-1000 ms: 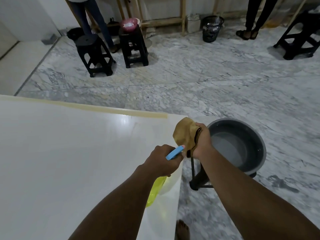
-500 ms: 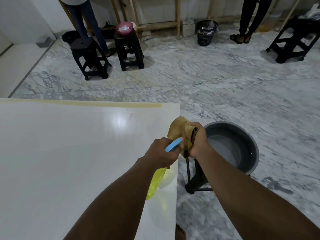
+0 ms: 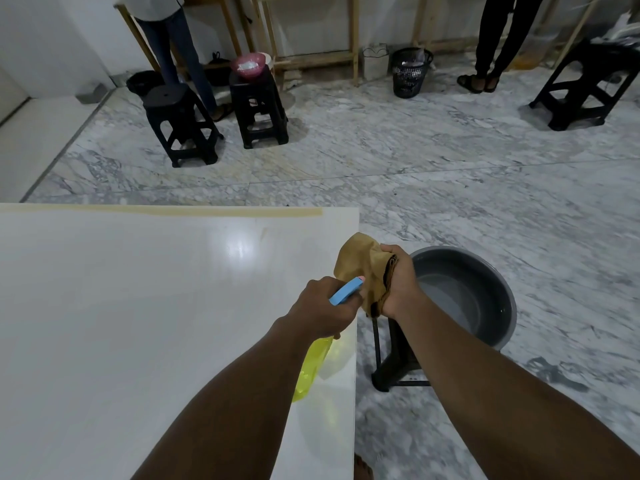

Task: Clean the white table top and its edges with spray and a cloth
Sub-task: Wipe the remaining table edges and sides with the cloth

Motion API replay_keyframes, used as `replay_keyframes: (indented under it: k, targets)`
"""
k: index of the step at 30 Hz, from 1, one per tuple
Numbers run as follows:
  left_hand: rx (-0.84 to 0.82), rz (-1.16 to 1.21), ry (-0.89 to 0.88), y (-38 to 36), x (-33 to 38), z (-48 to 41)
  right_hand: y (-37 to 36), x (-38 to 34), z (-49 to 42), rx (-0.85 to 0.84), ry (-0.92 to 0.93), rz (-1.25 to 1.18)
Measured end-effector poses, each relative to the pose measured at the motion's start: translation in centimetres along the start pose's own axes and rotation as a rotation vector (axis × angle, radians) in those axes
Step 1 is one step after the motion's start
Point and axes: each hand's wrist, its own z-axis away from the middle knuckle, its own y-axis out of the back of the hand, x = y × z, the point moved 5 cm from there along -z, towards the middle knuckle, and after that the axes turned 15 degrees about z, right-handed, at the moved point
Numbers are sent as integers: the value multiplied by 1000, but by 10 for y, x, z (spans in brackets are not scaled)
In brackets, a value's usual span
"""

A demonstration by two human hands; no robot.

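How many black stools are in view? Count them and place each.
4: the left stool on the floor; the stool beside it, carrying a pink bowl; the far-right stool; and the fourth stool under the grey basin, partly hidden by the right arm. Others may be hidden.

Grey basin [image 3: 493, 276] on a black stool [image 3: 394, 362] — mesh bin [image 3: 410, 75] beyond.

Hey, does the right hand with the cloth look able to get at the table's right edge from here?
Probably yes. The right hand holds the cloth right beside the table edge, with nothing between them. The left hand, gripping the spray bottle, sits nearer the person.
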Motion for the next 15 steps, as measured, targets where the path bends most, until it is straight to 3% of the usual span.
replay_keyframes:
  k: [7,10,13,15]
  targets:
    - [46,-5,3,5,2,-7,-8,-6,-8,-1,-10,6]
    - [51,-1,1,11,5,-12,-8,-21,-37,216,16,164]
    - [85,30,-2,19,4,-19,-14,-53,-68,466,247,544]
    - [130,69,4,26,1,-22,-20,-69,-88,522,437,715]
